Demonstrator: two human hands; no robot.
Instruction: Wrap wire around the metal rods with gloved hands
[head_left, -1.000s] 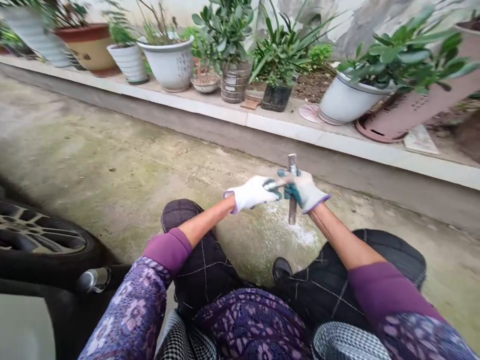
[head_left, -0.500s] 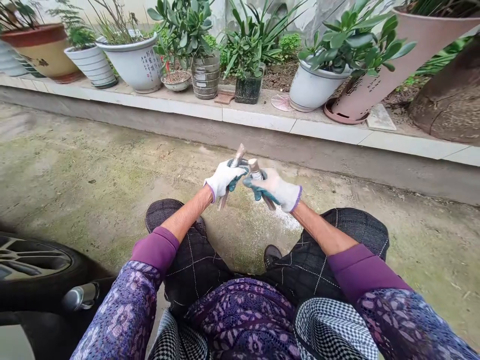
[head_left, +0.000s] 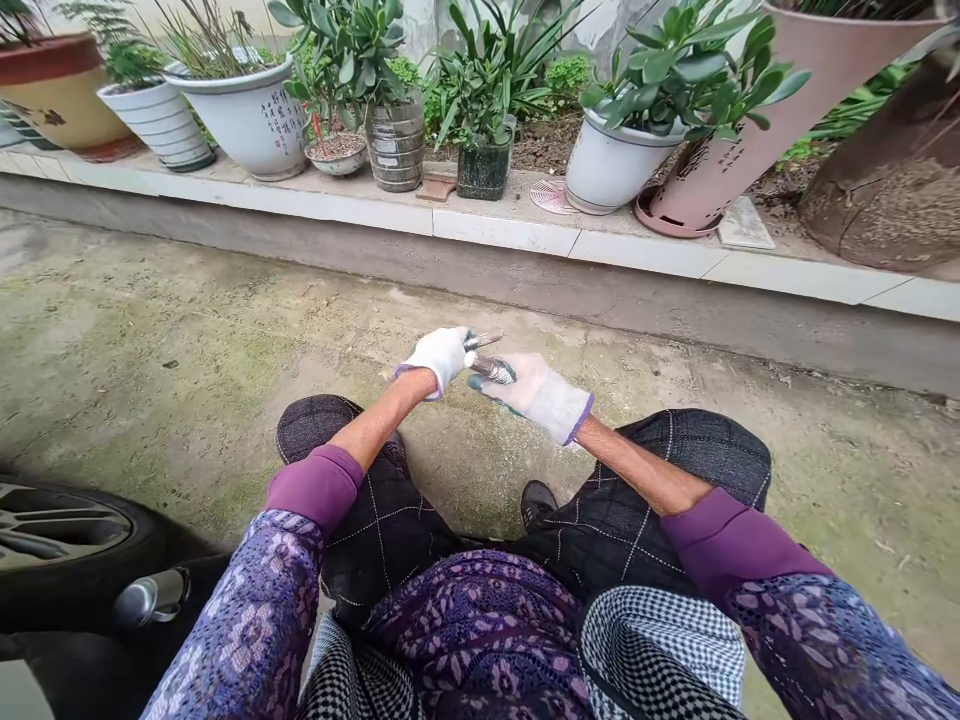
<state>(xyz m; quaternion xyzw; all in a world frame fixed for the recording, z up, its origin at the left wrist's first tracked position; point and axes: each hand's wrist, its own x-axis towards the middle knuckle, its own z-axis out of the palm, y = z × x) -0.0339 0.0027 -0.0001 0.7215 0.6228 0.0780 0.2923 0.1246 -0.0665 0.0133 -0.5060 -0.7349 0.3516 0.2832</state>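
At the left edge of my feed, a spoked metal wheel (head_left: 56, 525) in dark rubber stands on the mottled concrete ground (head_left: 247, 330). Above it, at the far left of the tile-edged ledge (head_left: 495, 232), I see a squat yellow pot (head_left: 67, 90) with a thick red rim, a ribbed white pot (head_left: 156, 125), then a smooth, inscribed bowl-shaped pot (head_left: 232, 118). A ridged, see-through container (head_left: 395, 150) follows, close to the ledge's front edge.

Over the ground, short of that edge and ahead of the checked trousers (head_left: 390, 510), my left hand (head_left: 439, 355), in a white knit glove with a purple hem, is closed around a slim rod (head_left: 486, 340); its narrow grey-brown end pokes out rightward. Just below it lies a shiny ridged piece (head_left: 495, 369), silvery and cylindrical, held in my right hand (head_left: 536, 392) with the teal-coated thumb along its near side. I cannot tell whether the 2 pieces touch, and most of the fingers are hidden.

Further right along the ledge's front edge stand a tapered white pot (head_left: 619, 165) and a tall, leaning matte pink pot (head_left: 709, 175) on its saucer.
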